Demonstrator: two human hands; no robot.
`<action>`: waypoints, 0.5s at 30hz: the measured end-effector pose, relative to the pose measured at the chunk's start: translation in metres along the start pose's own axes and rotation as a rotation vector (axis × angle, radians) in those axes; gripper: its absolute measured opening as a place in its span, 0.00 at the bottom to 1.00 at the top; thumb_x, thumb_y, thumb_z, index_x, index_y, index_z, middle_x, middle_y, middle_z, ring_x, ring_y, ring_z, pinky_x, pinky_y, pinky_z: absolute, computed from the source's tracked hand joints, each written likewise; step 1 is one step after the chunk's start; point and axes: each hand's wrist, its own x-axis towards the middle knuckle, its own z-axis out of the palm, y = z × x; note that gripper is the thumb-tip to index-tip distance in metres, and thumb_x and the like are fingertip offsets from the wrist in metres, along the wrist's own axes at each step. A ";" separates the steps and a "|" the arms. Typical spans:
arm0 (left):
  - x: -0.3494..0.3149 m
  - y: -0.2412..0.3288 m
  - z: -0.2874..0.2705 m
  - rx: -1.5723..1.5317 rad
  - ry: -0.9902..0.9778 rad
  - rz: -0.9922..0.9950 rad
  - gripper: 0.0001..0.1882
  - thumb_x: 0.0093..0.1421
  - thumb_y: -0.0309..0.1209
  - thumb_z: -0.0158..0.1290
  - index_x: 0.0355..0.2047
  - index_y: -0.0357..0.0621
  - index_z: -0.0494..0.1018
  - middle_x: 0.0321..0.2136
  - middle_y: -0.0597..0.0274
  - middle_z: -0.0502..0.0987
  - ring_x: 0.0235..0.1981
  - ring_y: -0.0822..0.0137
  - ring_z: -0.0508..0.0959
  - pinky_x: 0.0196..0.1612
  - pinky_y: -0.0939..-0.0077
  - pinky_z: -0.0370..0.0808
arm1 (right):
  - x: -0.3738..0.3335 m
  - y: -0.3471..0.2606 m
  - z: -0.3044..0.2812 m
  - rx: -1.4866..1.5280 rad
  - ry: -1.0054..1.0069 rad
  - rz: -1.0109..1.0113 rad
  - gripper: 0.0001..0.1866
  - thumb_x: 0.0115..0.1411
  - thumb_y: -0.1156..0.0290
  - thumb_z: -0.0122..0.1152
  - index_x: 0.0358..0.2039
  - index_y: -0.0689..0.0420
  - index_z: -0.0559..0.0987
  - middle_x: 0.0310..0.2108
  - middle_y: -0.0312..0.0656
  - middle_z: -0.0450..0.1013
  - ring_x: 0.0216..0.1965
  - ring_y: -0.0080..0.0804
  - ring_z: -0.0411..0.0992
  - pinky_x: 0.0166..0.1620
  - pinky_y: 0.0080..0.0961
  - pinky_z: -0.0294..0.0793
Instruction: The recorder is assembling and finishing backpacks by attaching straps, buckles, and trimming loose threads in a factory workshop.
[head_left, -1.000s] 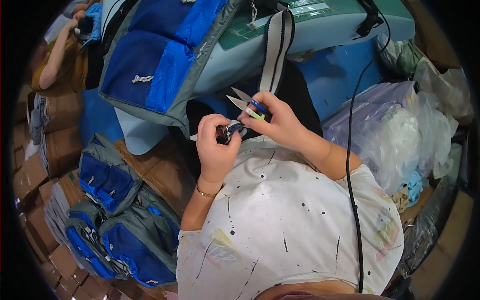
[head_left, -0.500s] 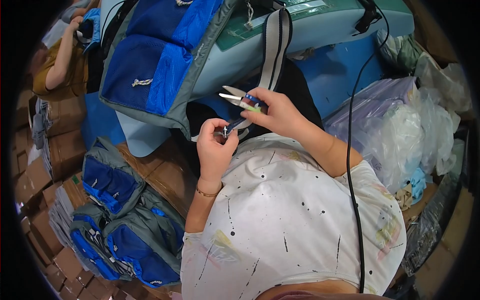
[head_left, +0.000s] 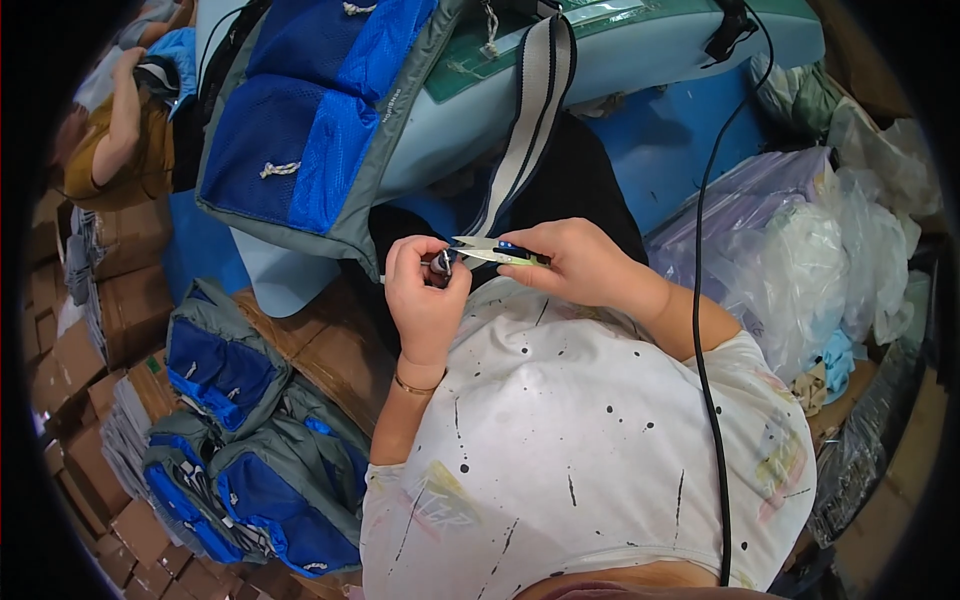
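Observation:
My right hand (head_left: 580, 262) is closed around a pair of thread snips (head_left: 490, 250) with pale blades and a dark blue and green handle. The blade tips reach the small gap in front of my left hand (head_left: 427, 300). Pinched in that hand is the end of a white strap (head_left: 528, 120) with dark stripes, with a small shiny metal piece showing at the fingertips; its exact kind is hidden. The strap rises from my lap to the machine bed. Left of it, a grey and blue bag (head_left: 300, 140) with mesh pockets and cord pulls hangs over the bed.
A pale blue machine table (head_left: 640, 60) spans the top. Several similar bags (head_left: 270, 480) are piled at lower left beside cardboard boxes (head_left: 130, 240). Plastic-wrapped bundles (head_left: 780, 240) lie at right. A black cable (head_left: 706, 300) hangs down the right side. Another person (head_left: 125, 140) sits at upper left.
My right hand has moved down, and the snips' blades have come closer together, now at the left fingertips. The strap has swung slightly left. The other person's arm has shifted.

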 end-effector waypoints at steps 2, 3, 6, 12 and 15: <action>0.000 0.001 0.000 0.012 -0.001 -0.002 0.11 0.48 0.14 0.55 0.31 0.35 0.68 0.34 0.64 0.67 0.26 0.79 0.69 0.27 0.87 0.68 | 0.001 -0.002 0.001 -0.020 -0.012 -0.011 0.18 0.55 0.61 0.63 0.42 0.58 0.79 0.25 0.46 0.74 0.24 0.42 0.72 0.26 0.31 0.69; 0.000 0.002 -0.001 0.022 -0.001 -0.005 0.11 0.47 0.13 0.55 0.31 0.35 0.68 0.34 0.64 0.67 0.26 0.79 0.68 0.27 0.87 0.68 | 0.001 -0.002 0.001 -0.019 -0.010 -0.012 0.18 0.55 0.61 0.63 0.42 0.58 0.79 0.25 0.46 0.74 0.24 0.42 0.72 0.26 0.31 0.69; -0.001 0.002 -0.001 0.039 -0.005 0.017 0.11 0.47 0.14 0.54 0.31 0.36 0.68 0.34 0.64 0.67 0.25 0.79 0.68 0.27 0.87 0.68 | 0.001 -0.002 0.001 -0.043 -0.014 -0.014 0.17 0.55 0.61 0.62 0.42 0.57 0.80 0.24 0.46 0.74 0.24 0.42 0.72 0.26 0.32 0.69; -0.002 0.003 -0.001 0.068 -0.004 0.042 0.11 0.47 0.14 0.54 0.31 0.36 0.68 0.33 0.64 0.67 0.25 0.79 0.68 0.27 0.87 0.68 | -0.001 -0.003 0.002 -0.079 0.009 -0.023 0.17 0.54 0.62 0.63 0.41 0.56 0.80 0.23 0.45 0.74 0.24 0.41 0.73 0.26 0.31 0.69; -0.002 0.003 -0.001 0.088 -0.008 0.053 0.11 0.47 0.14 0.55 0.31 0.36 0.68 0.33 0.64 0.67 0.25 0.79 0.68 0.26 0.87 0.68 | -0.002 -0.005 0.003 -0.185 0.055 -0.041 0.16 0.53 0.63 0.63 0.40 0.56 0.80 0.22 0.43 0.74 0.23 0.40 0.73 0.25 0.31 0.69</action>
